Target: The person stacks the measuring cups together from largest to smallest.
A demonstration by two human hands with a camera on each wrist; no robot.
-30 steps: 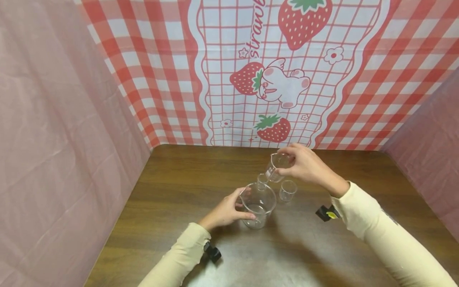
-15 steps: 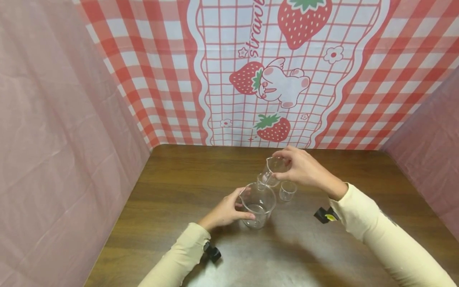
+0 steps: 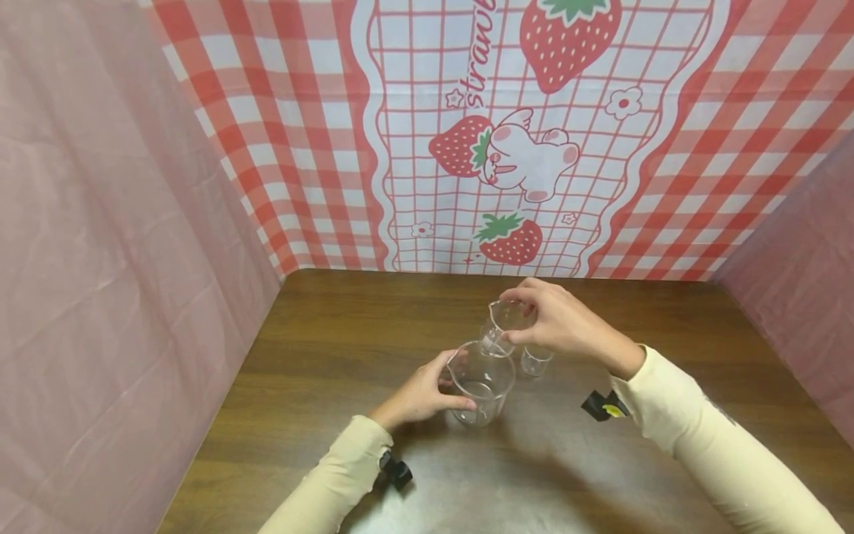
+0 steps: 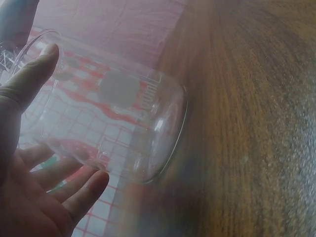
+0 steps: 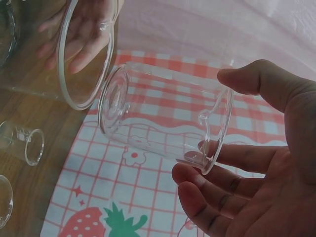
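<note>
My left hand (image 3: 427, 389) holds a large clear glass beaker (image 3: 482, 397) by its left side, thumb in front and fingers behind. In the left wrist view that beaker (image 4: 123, 113) has a pale patch and printed marks. My right hand (image 3: 560, 320) grips a smaller glass beaker (image 5: 163, 106) near its rim, between thumb and fingers. It hangs just behind and right of the large beaker's rim, base toward it. One small glass beaker (image 3: 536, 363) stands to the right of the large one. Another small beaker (image 5: 22, 145) is partly hidden behind the held glassware in the head view.
The wooden table (image 3: 320, 371) ends at a red-and-white strawberry-print cloth (image 3: 507, 148) at the back. Pink cloth hangs on the left (image 3: 133, 259) and right sides. Black wrist mounts (image 3: 396, 469) sit under both sleeves.
My right hand has brought the smaller beaker left and down toward the large beaker, in front of one small beaker. My left hand and the large beaker have stayed in place.
</note>
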